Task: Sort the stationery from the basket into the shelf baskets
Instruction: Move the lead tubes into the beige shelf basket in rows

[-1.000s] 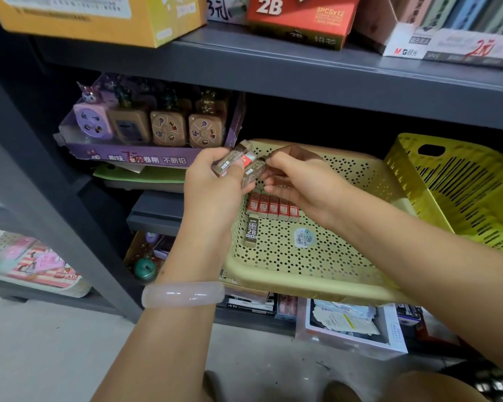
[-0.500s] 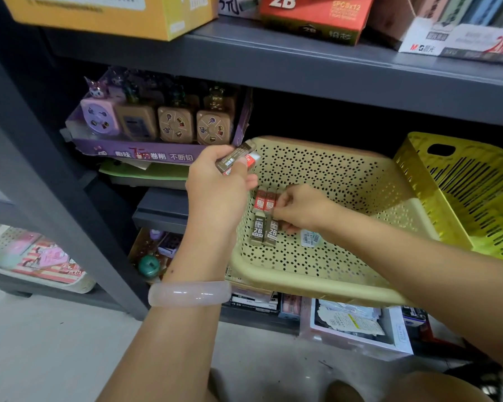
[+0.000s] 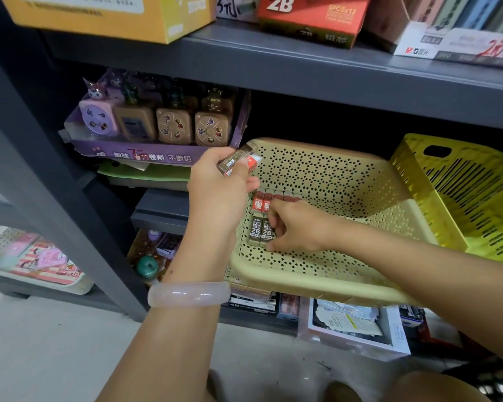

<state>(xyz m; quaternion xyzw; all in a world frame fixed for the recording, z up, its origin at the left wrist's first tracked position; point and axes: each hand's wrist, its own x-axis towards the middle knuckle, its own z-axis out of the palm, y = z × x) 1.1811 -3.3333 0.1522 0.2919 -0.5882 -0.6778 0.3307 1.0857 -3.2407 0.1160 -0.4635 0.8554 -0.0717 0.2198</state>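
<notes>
A person's left hand, with a pale bangle on the wrist, held a few small lead cases between thumb and curled fingers at the near left corner of a beige perforated basket on the shelf. Inside, the right hand pinched one case in a row of 2B cases lying side by side. A yellow basket stood just beside it on the right.

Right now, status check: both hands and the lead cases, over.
Left hand grips spare lead cases above beige basket. Right hand sets 2B cases in a row inside. Nothing blocking.
</notes>
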